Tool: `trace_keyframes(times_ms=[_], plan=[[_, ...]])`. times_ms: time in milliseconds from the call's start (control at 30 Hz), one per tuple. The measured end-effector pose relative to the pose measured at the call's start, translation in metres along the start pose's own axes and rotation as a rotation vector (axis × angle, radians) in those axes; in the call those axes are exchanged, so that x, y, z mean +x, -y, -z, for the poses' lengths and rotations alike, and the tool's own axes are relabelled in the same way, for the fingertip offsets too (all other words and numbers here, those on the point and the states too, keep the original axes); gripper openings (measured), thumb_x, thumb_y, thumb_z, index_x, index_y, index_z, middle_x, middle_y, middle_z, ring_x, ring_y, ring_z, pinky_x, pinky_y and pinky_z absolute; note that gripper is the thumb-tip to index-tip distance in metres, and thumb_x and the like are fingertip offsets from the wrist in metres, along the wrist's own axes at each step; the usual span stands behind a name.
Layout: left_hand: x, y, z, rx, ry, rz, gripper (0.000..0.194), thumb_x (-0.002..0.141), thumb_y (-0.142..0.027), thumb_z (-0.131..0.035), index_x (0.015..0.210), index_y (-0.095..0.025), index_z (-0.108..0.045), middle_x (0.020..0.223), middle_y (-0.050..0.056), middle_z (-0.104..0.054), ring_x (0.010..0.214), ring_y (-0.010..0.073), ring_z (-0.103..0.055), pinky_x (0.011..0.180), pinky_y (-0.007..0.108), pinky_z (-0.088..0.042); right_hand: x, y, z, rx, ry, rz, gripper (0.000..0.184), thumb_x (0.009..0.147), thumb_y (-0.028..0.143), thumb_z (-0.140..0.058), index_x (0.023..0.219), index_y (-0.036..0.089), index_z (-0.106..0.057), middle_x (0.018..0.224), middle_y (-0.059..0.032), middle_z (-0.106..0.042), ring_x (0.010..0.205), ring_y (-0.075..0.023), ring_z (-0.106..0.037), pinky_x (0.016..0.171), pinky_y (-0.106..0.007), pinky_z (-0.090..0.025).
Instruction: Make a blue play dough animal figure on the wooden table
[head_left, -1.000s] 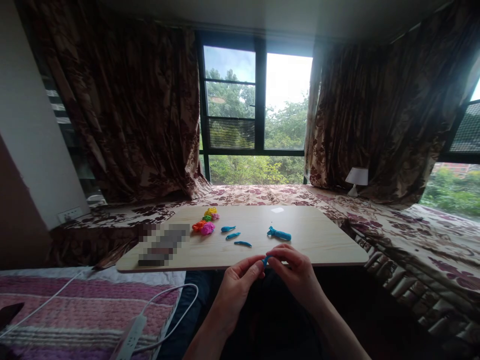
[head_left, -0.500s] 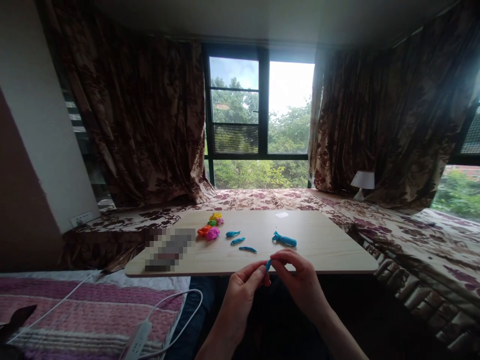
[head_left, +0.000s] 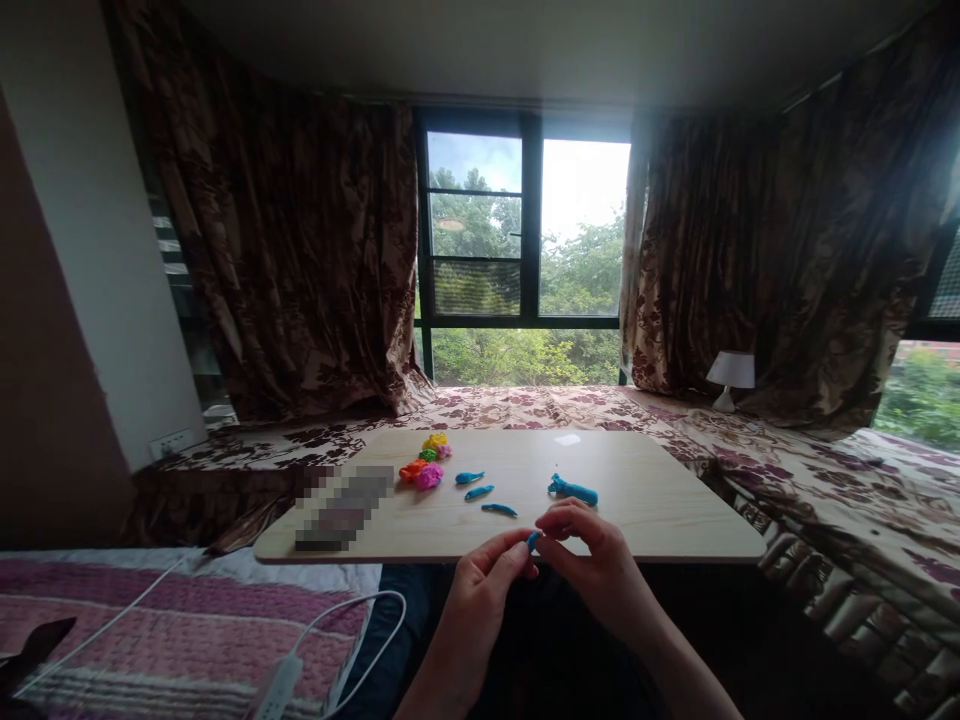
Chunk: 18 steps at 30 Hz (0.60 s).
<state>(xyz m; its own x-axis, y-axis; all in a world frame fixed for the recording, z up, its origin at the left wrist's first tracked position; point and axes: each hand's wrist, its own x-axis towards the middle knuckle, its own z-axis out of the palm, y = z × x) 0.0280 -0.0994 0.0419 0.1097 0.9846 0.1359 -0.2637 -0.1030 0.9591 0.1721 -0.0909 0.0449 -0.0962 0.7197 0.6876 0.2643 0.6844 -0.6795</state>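
Just above the table's near edge, a small piece of blue modelling clay [head_left: 533,541] sits between my hands. My left hand [head_left: 484,585] pinches it between thumb and forefinger. My right hand [head_left: 592,555] is closed in a pinch at the other side of the same piece, its fingertips against it. On the table beyond lie three slim blue clay pieces, the farthest [head_left: 470,478] rounded at one end, the middle one [head_left: 479,492] shorter, the nearest [head_left: 499,510] thin. A thicker blue clay roll [head_left: 574,489] with a pinched end rests beyond my right hand.
Crumpled clay lumps in yellow [head_left: 434,440], orange [head_left: 412,470], pink [head_left: 430,477] and green sit left on the pale table [head_left: 637,520]. A blurred-out dark object [head_left: 341,510] lies at the left. A power strip [head_left: 279,688] rests on the bed; a small lamp [head_left: 731,370] stands right.
The view has tilted up and turned slightly left, so everything sits lower and further right. My fingers have shifted a little around the blue clay piece, which stays between both hands.
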Motion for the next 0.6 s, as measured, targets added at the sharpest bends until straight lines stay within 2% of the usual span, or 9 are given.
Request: trace_keyframes(times_ms=[100, 300, 367, 500, 600], plan=[[-0.001, -0.003, -0.001, -0.01, -0.009, 0.002, 0.028, 0.073, -0.031, -0.059, 0.094, -0.016, -0.07, 0.067, 0.003, -0.063, 0.074, 0.0176, -0.057, 0.081, 0.032, -0.042, -0.002, 0.001, -0.001, -0.044, -0.009, 0.037, 0.012, 0.079, 0.02, -0.06, 0.089, 0.022, -0.066, 0.087, -0.0039, -0.06, 0.081, -0.0171, -0.056, 0.073, -0.03, -0.048], [-0.001, -0.004, -0.004, -0.079, 0.046, 0.025, 0.025, 0.074, -0.033, -0.06, 0.089, -0.016, -0.07, 0.069, 0.003, -0.062, 0.072, 0.0162, -0.057, 0.078, 0.031, -0.043, -0.006, 0.003, 0.0, -0.106, -0.088, 0.112, 0.01, 0.081, 0.018, -0.057, 0.083, 0.022, -0.066, 0.086, -0.0043, -0.059, 0.082, -0.0178, -0.057, 0.074, -0.031, -0.047], [-0.001, -0.006, -0.003, -0.072, 0.046, 0.026, 0.024, 0.072, -0.033, -0.062, 0.086, -0.015, -0.069, 0.071, 0.004, -0.063, 0.071, 0.0155, -0.056, 0.077, 0.03, -0.043, -0.005, 0.004, 0.003, -0.099, -0.058, 0.108, 0.012, 0.08, 0.015, -0.057, 0.086, 0.022, -0.065, 0.087, -0.0038, -0.059, 0.082, -0.0172, -0.057, 0.075, -0.031, -0.047], [-0.002, -0.013, 0.0, -0.025, 0.017, 0.021, 0.023, 0.069, -0.031, -0.065, 0.086, -0.016, -0.069, 0.077, 0.004, -0.067, 0.071, 0.0142, -0.056, 0.076, 0.027, -0.042, -0.002, 0.009, 0.009, -0.11, 0.075, 0.082, 0.031, 0.077, 0.013, -0.061, 0.105, 0.025, -0.062, 0.094, -0.0033, -0.06, 0.085, -0.0166, -0.057, 0.078, -0.03, -0.047], [-0.004, -0.018, 0.001, 0.018, 0.014, -0.001, 0.021, 0.069, -0.031, -0.065, 0.084, -0.017, -0.069, 0.072, 0.003, -0.066, 0.071, 0.0137, -0.055, 0.075, 0.025, -0.041, 0.001, 0.012, 0.011, -0.141, 0.129, 0.108, 0.027, 0.079, 0.017, -0.061, 0.103, 0.027, -0.064, 0.096, -0.0037, -0.059, 0.088, -0.0171, -0.056, 0.077, -0.03, -0.047]])
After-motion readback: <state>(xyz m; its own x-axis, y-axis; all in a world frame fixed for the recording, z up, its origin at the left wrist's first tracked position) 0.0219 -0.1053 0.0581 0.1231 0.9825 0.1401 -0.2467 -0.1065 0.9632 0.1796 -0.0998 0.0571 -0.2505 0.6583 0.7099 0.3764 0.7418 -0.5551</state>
